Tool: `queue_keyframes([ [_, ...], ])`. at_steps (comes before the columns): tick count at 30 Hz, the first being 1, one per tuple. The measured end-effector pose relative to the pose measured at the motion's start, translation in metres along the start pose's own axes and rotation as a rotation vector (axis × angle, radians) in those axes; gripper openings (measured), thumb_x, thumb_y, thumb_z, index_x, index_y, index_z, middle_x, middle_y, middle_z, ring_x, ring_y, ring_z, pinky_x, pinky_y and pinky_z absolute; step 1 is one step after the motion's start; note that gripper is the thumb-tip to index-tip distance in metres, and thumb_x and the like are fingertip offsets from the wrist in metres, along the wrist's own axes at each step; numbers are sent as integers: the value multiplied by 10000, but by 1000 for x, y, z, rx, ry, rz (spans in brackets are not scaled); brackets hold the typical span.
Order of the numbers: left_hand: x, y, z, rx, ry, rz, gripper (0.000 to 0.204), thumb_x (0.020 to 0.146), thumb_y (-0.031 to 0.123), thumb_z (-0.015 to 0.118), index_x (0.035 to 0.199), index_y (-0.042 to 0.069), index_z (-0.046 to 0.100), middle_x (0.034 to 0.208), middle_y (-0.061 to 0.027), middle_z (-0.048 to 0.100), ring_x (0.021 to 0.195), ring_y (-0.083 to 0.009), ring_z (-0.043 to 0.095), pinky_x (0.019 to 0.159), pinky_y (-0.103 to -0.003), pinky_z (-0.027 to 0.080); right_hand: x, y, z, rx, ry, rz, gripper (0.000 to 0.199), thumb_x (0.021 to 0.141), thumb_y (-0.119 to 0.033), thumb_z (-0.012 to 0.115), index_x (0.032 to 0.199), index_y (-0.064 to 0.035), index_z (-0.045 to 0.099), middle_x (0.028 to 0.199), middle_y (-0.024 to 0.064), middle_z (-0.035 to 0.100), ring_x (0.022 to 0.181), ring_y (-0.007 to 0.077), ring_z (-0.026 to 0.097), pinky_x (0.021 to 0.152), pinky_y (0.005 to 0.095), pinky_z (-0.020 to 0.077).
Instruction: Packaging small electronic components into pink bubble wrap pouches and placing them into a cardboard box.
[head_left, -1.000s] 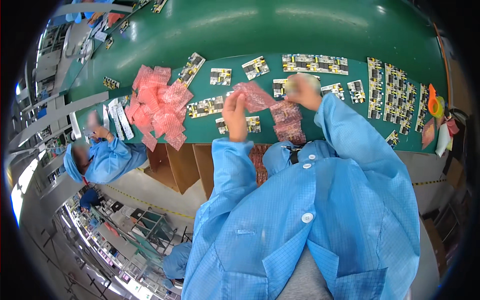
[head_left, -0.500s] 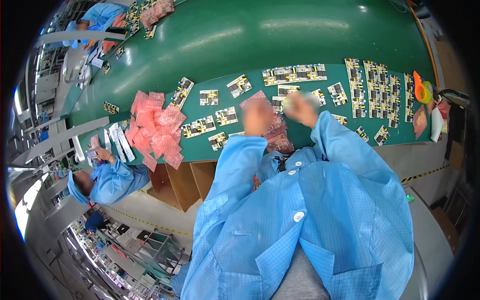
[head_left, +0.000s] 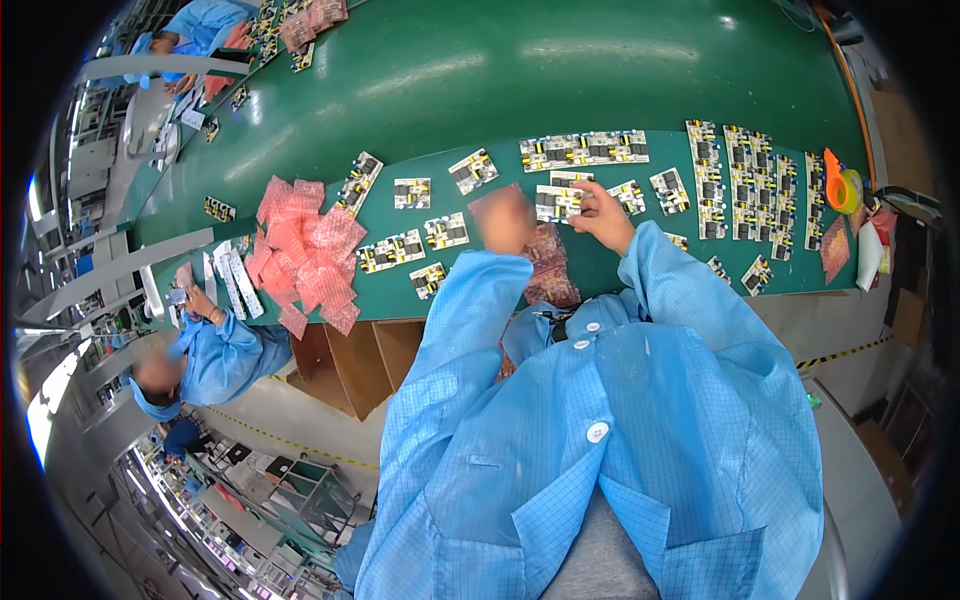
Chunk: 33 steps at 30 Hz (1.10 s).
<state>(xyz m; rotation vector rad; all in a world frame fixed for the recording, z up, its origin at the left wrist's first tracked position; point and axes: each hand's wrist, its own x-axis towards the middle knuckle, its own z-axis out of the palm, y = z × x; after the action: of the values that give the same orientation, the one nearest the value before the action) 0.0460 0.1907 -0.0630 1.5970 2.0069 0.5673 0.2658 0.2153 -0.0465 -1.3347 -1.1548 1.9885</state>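
My right hand (head_left: 603,215) pinches a small circuit board (head_left: 556,203) just above the green table (head_left: 600,270), near its far edge. My left hand (head_left: 505,221) is motion-blurred beside it and seems to hold the top of a pink anti-static bag (head_left: 545,262) that hangs down toward my chest. Both blue sleeves reach forward from my coat. More small boards (head_left: 437,232) lie in loose rows to the left of my hands.
A heap of pink bags (head_left: 305,250) covers the table's left part. Dense rows of boards (head_left: 742,180) fill the right, by an orange tape dispenser (head_left: 840,186). A green conveyor belt (head_left: 480,70) runs beyond. A co-worker in blue (head_left: 215,345) sits left; cardboard boxes (head_left: 360,362) stand under the table.
My view has shifted, so the table sits higher and more to the right. My right hand has reached out to a board, and my left hand has lifted the pink bag closer.
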Motion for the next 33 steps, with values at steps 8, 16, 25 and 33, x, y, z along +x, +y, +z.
queue_keyframes([
  [8,-9,-17,-2,-540,126,32,56,826,-46,658,863,-9,639,988,-105,594,793,-203,655,679,-290,555,17,-12,11,-28,122,-143,587,784,-77,779,1257,-22,437,940,93,686,861,142,608,823,311,480],
  [16,-14,-28,-2,-637,158,-4,76,837,-29,667,906,-5,646,1060,-125,611,842,-193,644,713,-280,545,24,-14,13,-327,57,-219,583,751,-130,790,1259,-51,513,958,81,691,846,141,611,768,319,505],
  [25,-20,-13,-9,-669,171,55,79,833,-16,679,910,-2,664,1091,-120,575,861,-194,635,726,-274,545,44,-30,8,-354,-69,16,557,757,-67,763,1257,-28,522,987,101,693,882,157,630,792,311,507],
  [33,-17,0,-33,-407,171,82,60,798,63,726,852,49,706,978,-99,553,936,-266,569,832,-365,477,48,-30,17,-194,-85,-57,515,766,-42,755,1233,-9,541,962,101,686,879,166,652,789,311,512],
])
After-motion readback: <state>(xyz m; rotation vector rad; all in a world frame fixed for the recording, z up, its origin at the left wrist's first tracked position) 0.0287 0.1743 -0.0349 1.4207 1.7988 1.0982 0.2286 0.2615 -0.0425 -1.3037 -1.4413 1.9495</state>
